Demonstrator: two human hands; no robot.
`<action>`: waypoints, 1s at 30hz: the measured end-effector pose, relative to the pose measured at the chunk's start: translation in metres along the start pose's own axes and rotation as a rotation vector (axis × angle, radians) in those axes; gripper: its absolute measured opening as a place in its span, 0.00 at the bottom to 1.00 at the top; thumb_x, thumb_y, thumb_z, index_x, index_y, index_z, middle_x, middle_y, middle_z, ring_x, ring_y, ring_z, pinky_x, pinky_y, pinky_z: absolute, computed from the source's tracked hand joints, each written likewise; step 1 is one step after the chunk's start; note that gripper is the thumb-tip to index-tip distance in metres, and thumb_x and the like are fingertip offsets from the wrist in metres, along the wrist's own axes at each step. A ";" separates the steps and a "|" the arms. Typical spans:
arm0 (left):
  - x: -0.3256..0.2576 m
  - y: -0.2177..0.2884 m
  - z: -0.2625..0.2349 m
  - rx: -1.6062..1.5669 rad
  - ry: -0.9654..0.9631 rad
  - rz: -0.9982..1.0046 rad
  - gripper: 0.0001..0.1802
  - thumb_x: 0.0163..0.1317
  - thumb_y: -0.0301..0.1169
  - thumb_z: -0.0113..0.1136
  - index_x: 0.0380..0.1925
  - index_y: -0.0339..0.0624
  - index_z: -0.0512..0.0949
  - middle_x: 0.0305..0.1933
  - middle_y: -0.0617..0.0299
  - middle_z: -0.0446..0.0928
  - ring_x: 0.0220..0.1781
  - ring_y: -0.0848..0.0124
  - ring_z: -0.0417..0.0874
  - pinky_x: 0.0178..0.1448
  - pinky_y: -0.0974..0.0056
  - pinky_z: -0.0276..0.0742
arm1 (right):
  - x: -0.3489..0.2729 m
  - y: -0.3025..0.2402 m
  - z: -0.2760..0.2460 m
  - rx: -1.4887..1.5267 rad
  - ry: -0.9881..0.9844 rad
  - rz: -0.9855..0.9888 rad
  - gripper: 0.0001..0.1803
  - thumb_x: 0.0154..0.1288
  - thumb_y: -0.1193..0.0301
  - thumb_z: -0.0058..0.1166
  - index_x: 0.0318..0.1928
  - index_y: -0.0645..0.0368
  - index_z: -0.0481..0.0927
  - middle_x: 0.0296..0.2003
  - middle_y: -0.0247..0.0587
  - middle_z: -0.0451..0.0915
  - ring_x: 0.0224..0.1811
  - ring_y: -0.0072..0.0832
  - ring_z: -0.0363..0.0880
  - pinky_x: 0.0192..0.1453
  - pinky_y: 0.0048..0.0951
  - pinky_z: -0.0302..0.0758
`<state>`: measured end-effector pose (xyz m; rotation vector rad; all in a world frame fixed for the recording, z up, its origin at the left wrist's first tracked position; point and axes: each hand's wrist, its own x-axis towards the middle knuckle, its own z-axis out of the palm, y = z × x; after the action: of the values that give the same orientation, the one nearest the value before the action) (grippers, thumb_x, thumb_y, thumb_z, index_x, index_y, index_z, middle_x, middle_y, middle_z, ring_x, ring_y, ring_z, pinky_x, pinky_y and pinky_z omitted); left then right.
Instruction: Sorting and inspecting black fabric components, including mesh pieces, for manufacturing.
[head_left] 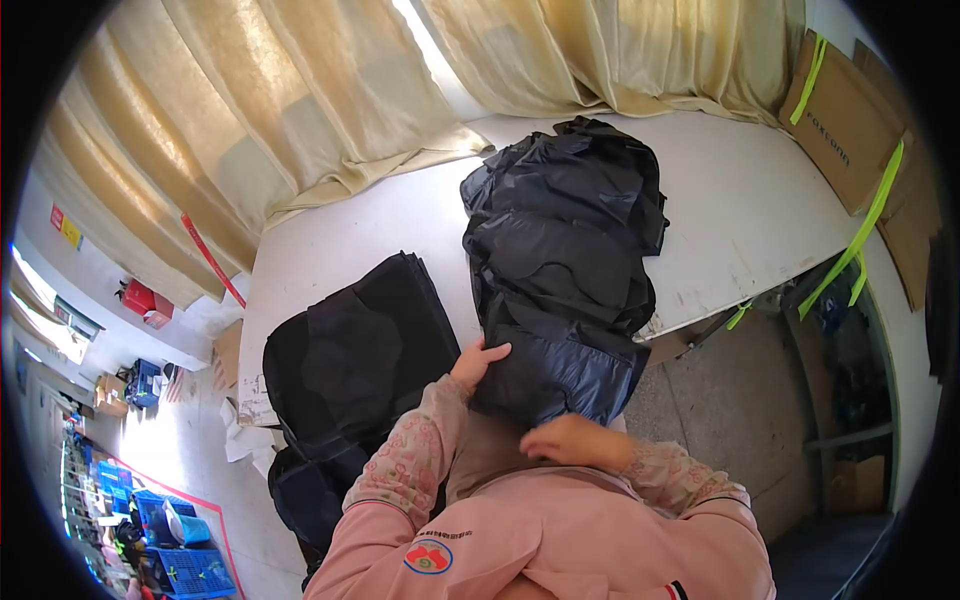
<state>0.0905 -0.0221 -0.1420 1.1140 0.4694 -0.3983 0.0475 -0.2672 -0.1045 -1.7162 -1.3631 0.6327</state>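
A long heap of black, shiny fabric pieces point(560, 262) runs from the far side of the white table to its near edge. The nearest black fabric piece point(565, 370) hangs toward my lap. My left hand point(480, 364) grips its left edge, thumb on top and the other fingers hidden beneath. Just below its near edge is my right hand point(572, 441), its fingers curled together and slightly blurred; whether anything lies in them I cannot make out. Left of my left hand lies a neater stack of matte black fabric pieces point(355, 345), partly hanging over the table's near edge.
Beige curtains point(270, 110) fall onto the back of the white table point(735, 225). Cardboard boxes point(845, 125) with neon-yellow straps stand at the right. A red strip point(212, 260) rises by the left table edge. Blue crates point(190, 570) stand on the floor at lower left.
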 end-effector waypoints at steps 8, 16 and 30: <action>-0.066 -0.019 0.028 0.231 -0.116 0.513 0.19 0.60 0.24 0.63 0.52 0.36 0.76 0.47 0.60 0.81 0.46 0.70 0.82 0.53 0.64 0.78 | 0.025 -0.017 -0.102 -0.116 0.946 0.207 0.08 0.61 0.72 0.59 0.36 0.64 0.78 0.27 0.44 0.79 0.27 0.34 0.81 0.32 0.30 0.75; -0.098 -0.004 0.024 -0.326 -0.437 0.170 0.30 0.67 0.35 0.55 0.67 0.40 0.62 0.64 0.56 0.68 0.66 0.67 0.68 0.71 0.60 0.60 | 0.044 -0.023 -0.030 0.199 -0.304 0.592 0.24 0.61 0.51 0.59 0.35 0.64 0.79 0.18 0.44 0.79 0.16 0.31 0.79 0.19 0.32 0.73; -0.129 0.013 0.053 0.104 -0.043 0.834 0.20 0.63 0.27 0.59 0.55 0.33 0.73 0.57 0.54 0.75 0.55 0.62 0.78 0.65 0.58 0.68 | 0.058 -0.043 -0.045 -0.464 0.727 0.027 0.13 0.52 0.71 0.64 0.32 0.65 0.75 0.29 0.51 0.78 0.31 0.50 0.77 0.35 0.42 0.74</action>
<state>-0.0019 -0.0567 -0.0428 1.2936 -0.0789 0.2883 0.0768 -0.2222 -0.0381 -2.0385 -0.9914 -0.3233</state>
